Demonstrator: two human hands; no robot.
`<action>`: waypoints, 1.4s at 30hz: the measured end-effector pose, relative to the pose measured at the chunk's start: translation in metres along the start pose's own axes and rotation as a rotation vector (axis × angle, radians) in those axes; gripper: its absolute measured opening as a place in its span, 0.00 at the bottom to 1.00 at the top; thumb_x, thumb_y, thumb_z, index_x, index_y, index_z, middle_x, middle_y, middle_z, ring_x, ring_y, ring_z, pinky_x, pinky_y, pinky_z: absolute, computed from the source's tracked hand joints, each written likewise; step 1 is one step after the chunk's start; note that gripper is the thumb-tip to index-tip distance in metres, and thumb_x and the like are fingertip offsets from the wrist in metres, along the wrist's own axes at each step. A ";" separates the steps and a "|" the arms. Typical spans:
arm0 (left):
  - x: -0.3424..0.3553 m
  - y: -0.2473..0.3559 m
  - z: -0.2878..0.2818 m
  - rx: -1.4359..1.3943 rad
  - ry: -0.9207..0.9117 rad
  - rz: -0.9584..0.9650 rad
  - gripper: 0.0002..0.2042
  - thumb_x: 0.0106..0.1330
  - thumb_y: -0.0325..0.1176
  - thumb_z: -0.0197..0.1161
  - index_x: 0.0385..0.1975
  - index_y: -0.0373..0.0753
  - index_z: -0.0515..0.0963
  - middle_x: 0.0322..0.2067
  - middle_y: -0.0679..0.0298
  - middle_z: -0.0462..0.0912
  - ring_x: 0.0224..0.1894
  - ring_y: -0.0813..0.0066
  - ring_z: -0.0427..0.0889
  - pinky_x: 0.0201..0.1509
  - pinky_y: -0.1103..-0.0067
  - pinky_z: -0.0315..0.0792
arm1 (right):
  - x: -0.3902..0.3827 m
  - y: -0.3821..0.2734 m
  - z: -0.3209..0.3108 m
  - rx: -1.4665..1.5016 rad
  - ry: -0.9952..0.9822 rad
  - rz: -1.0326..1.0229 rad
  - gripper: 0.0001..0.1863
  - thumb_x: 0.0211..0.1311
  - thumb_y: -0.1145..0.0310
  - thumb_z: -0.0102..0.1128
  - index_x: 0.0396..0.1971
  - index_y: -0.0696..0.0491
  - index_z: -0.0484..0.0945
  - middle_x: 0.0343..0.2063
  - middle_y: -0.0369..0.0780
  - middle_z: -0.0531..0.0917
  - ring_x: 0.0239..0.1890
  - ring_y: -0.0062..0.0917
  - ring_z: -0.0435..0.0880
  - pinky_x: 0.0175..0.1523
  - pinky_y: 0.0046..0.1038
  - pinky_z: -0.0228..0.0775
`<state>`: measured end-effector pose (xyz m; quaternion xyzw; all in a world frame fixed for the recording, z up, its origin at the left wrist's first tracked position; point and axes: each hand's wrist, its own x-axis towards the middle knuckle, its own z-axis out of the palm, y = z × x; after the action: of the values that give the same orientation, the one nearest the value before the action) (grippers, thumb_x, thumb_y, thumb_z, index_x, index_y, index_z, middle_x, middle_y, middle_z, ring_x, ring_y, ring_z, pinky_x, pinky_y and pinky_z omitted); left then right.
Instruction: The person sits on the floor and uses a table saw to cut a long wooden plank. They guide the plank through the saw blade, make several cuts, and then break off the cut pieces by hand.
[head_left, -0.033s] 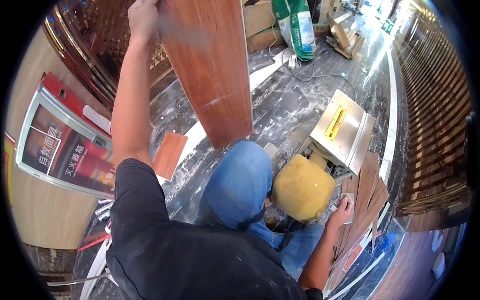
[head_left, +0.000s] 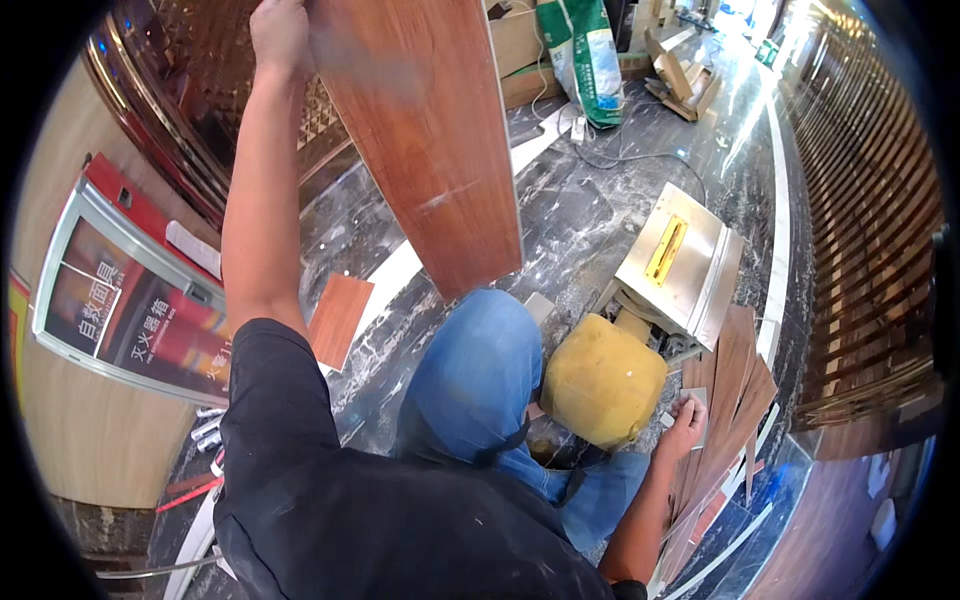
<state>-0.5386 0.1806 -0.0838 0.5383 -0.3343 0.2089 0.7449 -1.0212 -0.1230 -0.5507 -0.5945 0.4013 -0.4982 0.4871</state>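
My left hand (head_left: 281, 35) is raised at the top left, its fingers closed around the left edge of a long reddish-brown wood plank (head_left: 435, 165). The plank stands tilted, its lower end just beyond my left knee; its top runs out of view. Low on the right, my right hand (head_left: 686, 425) pinches a small flat grey piece (head_left: 699, 402) above several brown wood strips (head_left: 738, 375). Between the knee and these strips sit a rounded yellow block (head_left: 605, 382) and a table saw (head_left: 672, 262) with a silver top and a yellow insert.
A short plank offcut (head_left: 341, 322) lies on the dark marble floor at left. Beyond it stands a fire equipment cabinet (head_left: 140, 285). A green and white bag (head_left: 588, 65), a cable (head_left: 640, 157) and an open cardboard box (head_left: 684, 82) are farther off. A slatted screen (head_left: 870, 200) lines the right.
The plank's lower end has swung slightly to the right, and my left hand has shifted a little left. My right hand stays nearly where it was, with the grey piece.
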 end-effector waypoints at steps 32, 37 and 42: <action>-0.106 -0.110 0.202 -0.928 -0.136 -0.617 0.18 0.72 0.37 0.56 0.58 0.38 0.68 0.57 0.58 0.75 0.58 0.61 0.75 0.63 0.62 0.70 | 0.071 -0.177 0.026 1.079 0.011 -0.022 0.28 0.70 0.54 0.55 0.63 0.52 0.64 0.61 0.40 0.72 0.62 0.32 0.72 0.67 0.37 0.64; -0.128 -0.158 0.208 -0.948 -0.278 -0.735 0.16 0.69 0.28 0.59 0.55 0.36 0.69 0.54 0.60 0.77 0.55 0.65 0.78 0.61 0.67 0.74 | 0.129 -0.178 0.000 0.971 0.113 -0.044 0.26 0.71 0.57 0.53 0.63 0.54 0.63 0.60 0.41 0.72 0.62 0.31 0.72 0.69 0.36 0.62; -0.147 -0.215 0.228 -0.924 -0.423 -0.843 0.16 0.68 0.24 0.58 0.55 0.35 0.69 0.53 0.59 0.78 0.56 0.65 0.78 0.62 0.66 0.74 | 0.198 -0.159 0.000 0.951 0.145 0.013 0.23 0.73 0.60 0.51 0.61 0.56 0.64 0.58 0.43 0.73 0.60 0.34 0.74 0.68 0.38 0.65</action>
<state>-0.5580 -0.0984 -0.2875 0.2776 -0.2892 -0.3758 0.8355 -0.9867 -0.2812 -0.3550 -0.2670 0.1658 -0.6638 0.6787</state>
